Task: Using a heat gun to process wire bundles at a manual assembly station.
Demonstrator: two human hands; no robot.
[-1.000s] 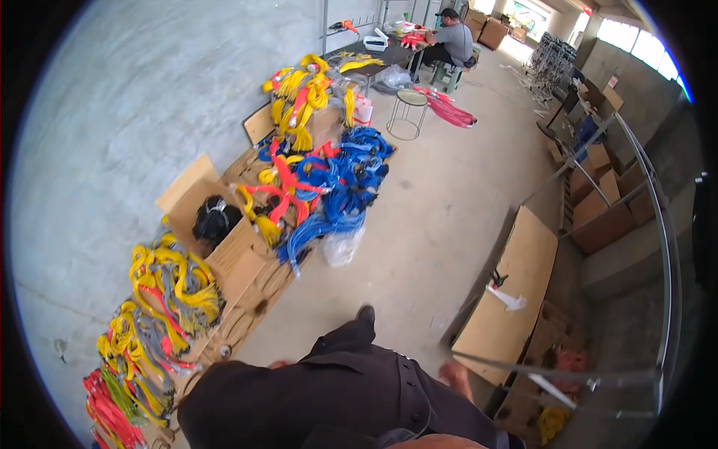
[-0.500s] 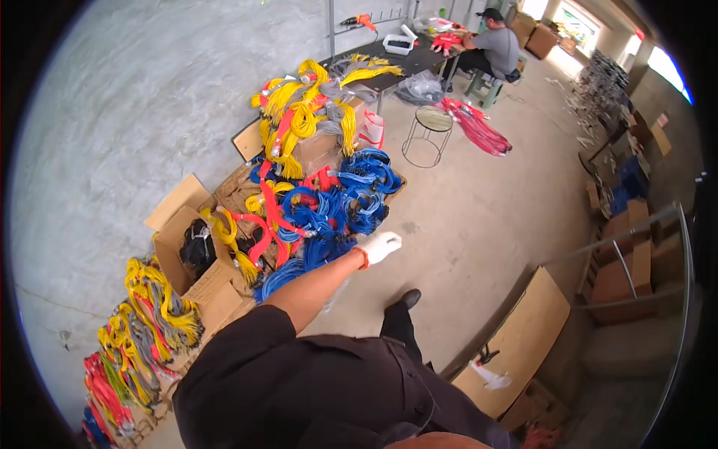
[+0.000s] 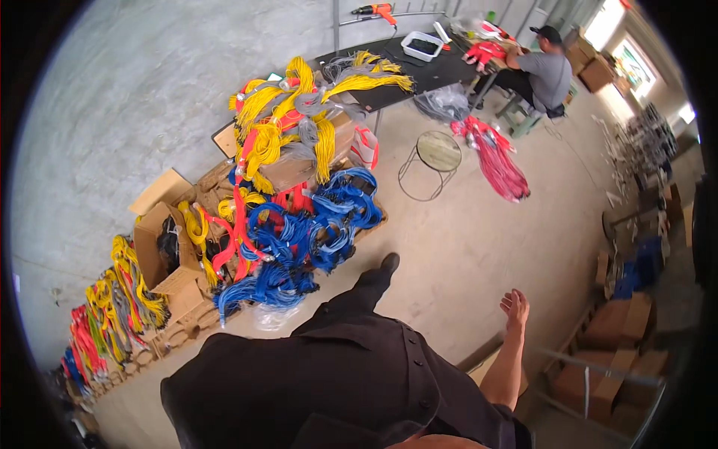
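My bare right hand (image 3: 515, 308) hangs over the concrete floor at the right, away from any object. Its fingers are loosely bent and a little apart, and nothing shows in them. My left hand is out of view. Ahead and to the left lies a heap of blue cable bundles (image 3: 273, 288), the nearest pile to my body. Red bundles (image 3: 241, 217) lie among them. Yellow and grey cable bundles (image 3: 262, 150) are heaped on a cardboard box behind.
A round stool (image 3: 439, 152) stands ahead, with red cables (image 3: 497, 168) on the floor beyond. A person (image 3: 548, 71) sits at a black table (image 3: 441, 69). An open carton (image 3: 153, 254) is at the left; brown boxes (image 3: 617, 325) and a metal frame (image 3: 587, 389) are at the right.
My white-gloved left hand has left the view. My bare right hand has come into view at the right. The stool and table appear closer.
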